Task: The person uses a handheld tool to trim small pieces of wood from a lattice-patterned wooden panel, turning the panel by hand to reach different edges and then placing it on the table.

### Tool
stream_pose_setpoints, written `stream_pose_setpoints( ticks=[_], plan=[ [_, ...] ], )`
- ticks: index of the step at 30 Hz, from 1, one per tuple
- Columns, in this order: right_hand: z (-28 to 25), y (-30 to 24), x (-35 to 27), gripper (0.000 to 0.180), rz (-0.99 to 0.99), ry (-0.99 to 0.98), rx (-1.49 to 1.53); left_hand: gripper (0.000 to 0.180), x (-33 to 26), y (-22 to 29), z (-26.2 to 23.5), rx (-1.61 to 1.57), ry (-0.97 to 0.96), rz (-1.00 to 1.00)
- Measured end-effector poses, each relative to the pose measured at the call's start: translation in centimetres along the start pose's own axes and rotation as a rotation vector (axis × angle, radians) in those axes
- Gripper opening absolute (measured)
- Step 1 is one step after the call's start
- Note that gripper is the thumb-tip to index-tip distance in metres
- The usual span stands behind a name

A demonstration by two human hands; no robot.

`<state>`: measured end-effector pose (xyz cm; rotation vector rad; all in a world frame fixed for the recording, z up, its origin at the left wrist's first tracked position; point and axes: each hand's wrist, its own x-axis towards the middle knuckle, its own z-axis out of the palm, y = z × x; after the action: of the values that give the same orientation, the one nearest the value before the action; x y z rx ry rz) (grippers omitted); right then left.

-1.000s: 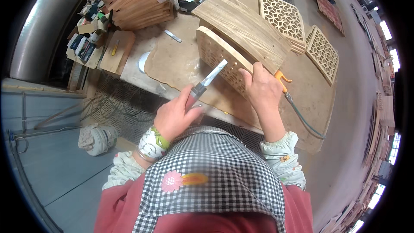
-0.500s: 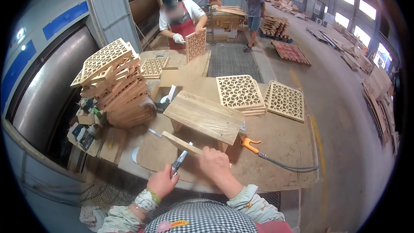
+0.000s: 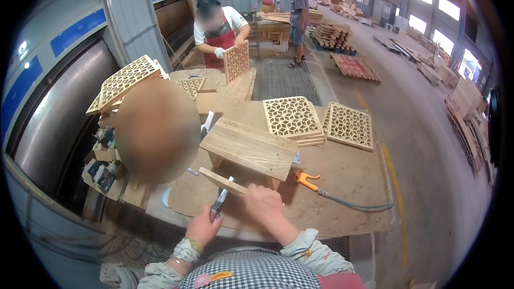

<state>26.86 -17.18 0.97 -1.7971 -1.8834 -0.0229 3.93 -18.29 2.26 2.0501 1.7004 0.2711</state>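
Note:
My left hand (image 3: 204, 227) is closed round the dark handle of a slim tool that looks like a utility knife (image 3: 218, 203). Its pale, flat tip points up and away, against or just in front of a wooden panel (image 3: 218, 180). That panel stands nearly edge-on to me, tilted, and my right hand (image 3: 265, 205) grips its right end. The panel's broad face is turned away, so I cannot see its pattern. Just beyond both hands is a low wooden stand (image 3: 251, 147) with a flat plank top.
An orange air gun (image 3: 307, 179) with a grey hose lies right of the stand. Lattice panels (image 3: 292, 115) are piled behind it, with another lattice panel (image 3: 349, 126) alongside. A tall panel stack (image 3: 128, 77), partly blurred, rises at left. Across the table a co-worker (image 3: 219, 32) holds a panel.
The view has shifted slightly. My hands keep the same grips on the tool and panel, with the tool's tip still close to the panel. The co-worker's panel has turned a little.

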Motion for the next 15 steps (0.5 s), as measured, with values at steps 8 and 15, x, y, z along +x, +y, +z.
stream_pose_setpoints(
  ticks=[8,15],
  plan=[
    [-1.1,1.0,-0.1,0.034,-0.134,0.045,-0.037,0.031,1.2,-3.4,0.2,-1.331,-0.91,-0.26],
    [-1.8,2.1,-0.3,0.035,-0.143,-0.037,-0.154,0.033,2.3,-2.9,2.3,-1.497,-0.984,-0.272]
  ],
)
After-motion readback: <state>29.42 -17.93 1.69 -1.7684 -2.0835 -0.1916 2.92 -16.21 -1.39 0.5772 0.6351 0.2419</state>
